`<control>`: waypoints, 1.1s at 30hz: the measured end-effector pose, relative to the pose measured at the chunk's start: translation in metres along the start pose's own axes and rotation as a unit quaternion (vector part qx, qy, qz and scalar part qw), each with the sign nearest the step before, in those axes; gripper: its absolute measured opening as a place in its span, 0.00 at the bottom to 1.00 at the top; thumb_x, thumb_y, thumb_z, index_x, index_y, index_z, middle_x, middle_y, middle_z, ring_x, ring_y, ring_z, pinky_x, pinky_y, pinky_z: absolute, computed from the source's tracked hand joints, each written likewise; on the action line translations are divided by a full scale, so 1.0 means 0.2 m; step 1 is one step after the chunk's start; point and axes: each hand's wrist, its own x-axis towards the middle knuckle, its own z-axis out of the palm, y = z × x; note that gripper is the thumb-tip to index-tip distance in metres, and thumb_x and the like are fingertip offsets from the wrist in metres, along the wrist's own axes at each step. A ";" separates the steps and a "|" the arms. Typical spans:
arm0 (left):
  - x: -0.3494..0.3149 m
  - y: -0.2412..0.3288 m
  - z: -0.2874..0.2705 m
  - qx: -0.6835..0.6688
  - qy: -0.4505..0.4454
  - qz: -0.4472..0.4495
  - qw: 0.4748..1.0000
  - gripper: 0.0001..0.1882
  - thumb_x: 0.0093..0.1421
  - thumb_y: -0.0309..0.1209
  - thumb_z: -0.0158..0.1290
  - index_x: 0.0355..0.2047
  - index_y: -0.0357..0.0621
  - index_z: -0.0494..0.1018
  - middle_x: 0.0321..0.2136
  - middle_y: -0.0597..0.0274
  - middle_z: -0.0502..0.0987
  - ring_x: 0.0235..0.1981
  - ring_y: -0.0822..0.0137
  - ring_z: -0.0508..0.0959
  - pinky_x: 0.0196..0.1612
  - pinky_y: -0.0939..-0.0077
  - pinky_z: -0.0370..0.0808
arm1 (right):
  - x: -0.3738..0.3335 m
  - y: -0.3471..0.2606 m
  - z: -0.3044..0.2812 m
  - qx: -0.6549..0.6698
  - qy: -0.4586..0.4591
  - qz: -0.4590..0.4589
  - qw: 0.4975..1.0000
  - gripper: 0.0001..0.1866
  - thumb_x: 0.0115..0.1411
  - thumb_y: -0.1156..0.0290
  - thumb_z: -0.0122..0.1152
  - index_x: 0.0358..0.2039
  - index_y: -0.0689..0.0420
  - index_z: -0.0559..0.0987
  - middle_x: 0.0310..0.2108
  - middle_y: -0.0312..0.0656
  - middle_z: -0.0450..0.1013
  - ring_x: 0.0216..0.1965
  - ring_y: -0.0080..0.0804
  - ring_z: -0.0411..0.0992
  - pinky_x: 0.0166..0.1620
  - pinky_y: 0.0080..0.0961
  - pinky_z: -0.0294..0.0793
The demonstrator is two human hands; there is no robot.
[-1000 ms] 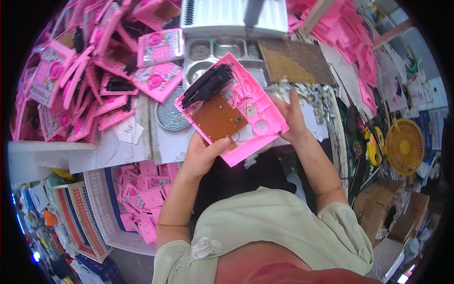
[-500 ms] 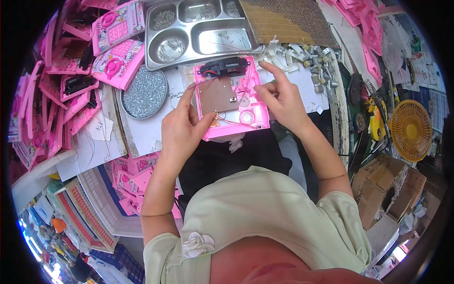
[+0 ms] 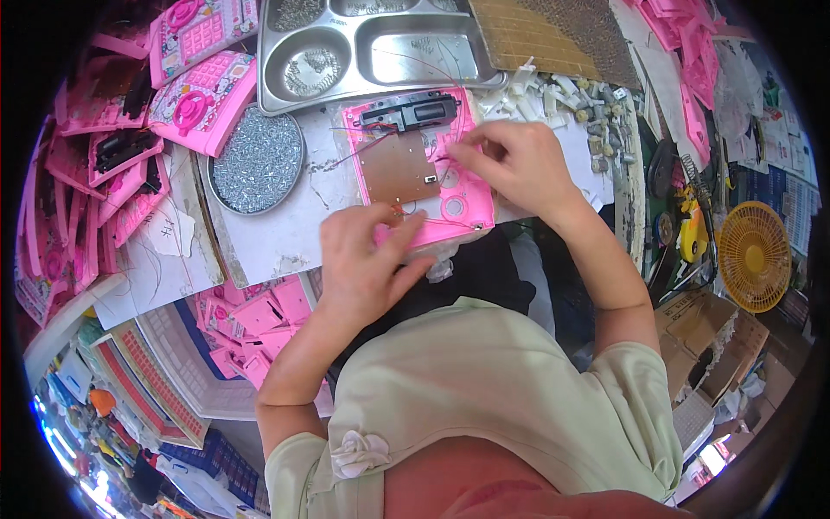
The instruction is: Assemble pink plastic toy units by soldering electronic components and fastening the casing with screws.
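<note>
A pink plastic toy housing [image 3: 474,195] lies open side up in front of me. Inside are a brown circuit board [image 3: 393,169], a black battery holder [image 3: 415,112] along the far edge and thin wires. My left hand [image 3: 359,255] is over the housing's near left corner, thumb and index finger apart, with nothing visibly gripped; its other fingertips are partly hidden. Over the right half of the housing, my right hand [image 3: 523,169] is closed in a pinch on a thin wire [image 3: 443,159] beside the board.
Beyond the housing stands a steel compartment tray [image 3: 359,82] with small metal parts. A round dish of screws [image 3: 257,164] sits to the left, by stacked pink housings [image 3: 203,108]. White plastic parts and small motors [image 3: 596,130] lie at the right. A yellow fan [image 3: 754,257] stands farther right.
My left hand has come off the housing's left side and drawn nearer to me, over its near corner. My right hand has moved inward and its fingers have closed to a pinch.
</note>
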 end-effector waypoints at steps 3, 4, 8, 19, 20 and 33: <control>0.00 -0.03 0.07 0.012 -0.038 0.030 0.999 0.25 0.46 0.37 0.70 0.47 0.52 0.80 0.39 0.63 0.72 0.41 0.60 0.73 0.48 0.58 0.65 | 0.06 -0.02 0.07 -0.001 0.044 0.022 0.999 0.09 0.57 0.66 0.68 0.28 0.59 0.84 0.19 0.41 0.76 0.20 0.31 0.74 0.26 0.26 0.72; -0.01 -0.04 0.08 0.010 -0.033 0.034 0.999 0.25 0.46 0.37 0.70 0.46 0.52 0.80 0.39 0.63 0.72 0.41 0.60 0.73 0.48 0.59 0.65 | 0.06 -0.02 0.07 0.041 0.040 0.036 0.998 0.09 0.56 0.67 0.69 0.28 0.60 0.83 0.20 0.41 0.76 0.20 0.31 0.74 0.26 0.26 0.71; 0.03 0.01 0.00 0.010 -0.086 -0.012 0.996 0.24 0.47 0.36 0.69 0.46 0.49 0.79 0.41 0.63 0.73 0.42 0.61 0.73 0.48 0.59 0.64 | -0.10 0.02 0.06 0.321 0.057 0.149 0.933 0.08 0.53 0.68 0.70 0.30 0.58 0.83 0.24 0.41 0.78 0.24 0.43 0.76 0.31 0.33 0.76; -0.01 0.01 0.04 -0.053 -0.034 0.161 0.985 0.13 0.50 0.31 0.62 0.38 0.45 0.80 0.34 0.65 0.77 0.32 0.65 0.77 0.34 0.67 0.71 | -0.24 -0.05 0.09 0.041 -0.048 -0.242 0.968 0.24 0.49 0.58 0.73 0.46 0.55 0.82 0.42 0.42 0.73 0.45 0.44 0.70 0.47 0.40 0.72; -0.03 -0.01 0.02 -0.048 -0.026 0.155 0.986 0.12 0.50 0.31 0.63 0.36 0.44 0.80 0.34 0.65 0.78 0.31 0.64 0.77 0.31 0.68 0.71 | -0.26 -0.06 0.10 0.028 -0.047 -0.232 0.971 0.25 0.49 0.58 0.73 0.47 0.54 0.82 0.43 0.42 0.73 0.45 0.45 0.69 0.48 0.40 0.71; -0.34 0.01 0.05 -0.070 -0.178 -0.053 0.980 0.08 0.54 0.27 0.62 0.33 0.41 0.77 0.29 0.56 0.75 0.30 0.52 0.77 0.32 0.60 0.74 | -0.25 -0.32 0.32 -0.002 0.016 -0.223 0.975 0.21 0.44 0.66 0.75 0.41 0.53 0.80 0.37 0.35 0.73 0.40 0.37 0.70 0.45 0.41 0.66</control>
